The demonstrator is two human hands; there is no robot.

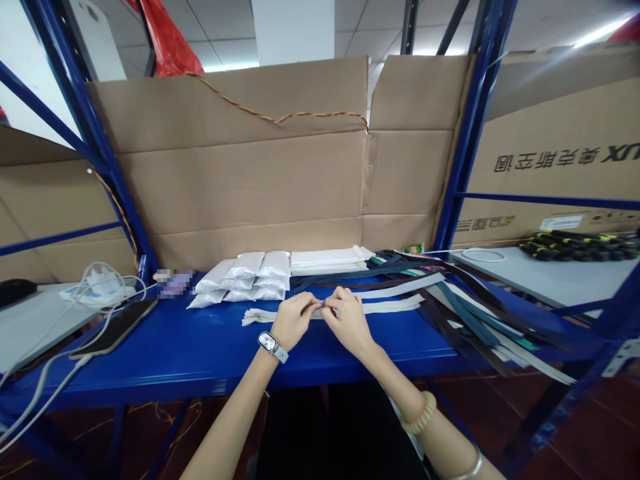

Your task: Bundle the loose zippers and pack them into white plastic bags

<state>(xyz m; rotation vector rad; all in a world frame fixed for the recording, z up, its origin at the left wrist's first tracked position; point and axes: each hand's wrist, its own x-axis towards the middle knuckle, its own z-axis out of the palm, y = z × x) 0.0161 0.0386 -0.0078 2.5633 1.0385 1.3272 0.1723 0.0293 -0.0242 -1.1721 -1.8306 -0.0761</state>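
A white zipper strip [390,307] lies along the blue shelf [190,347]. My left hand [295,320], with a watch on the wrist, pinches it near its middle. My right hand [347,319] pinches the same strip just to the right, fingertips almost touching the left hand's. Both hands are closed on it. The strip's left end [255,316] rests flat on the shelf.
White packets [245,280] and a stack of white sheets [330,261] sit behind my hands. A pile of dark and pale zipper strips [470,307] spreads to the right and hangs over the edge. A phone [117,327] with cables lies at left. Cardboard [250,180] walls the back.
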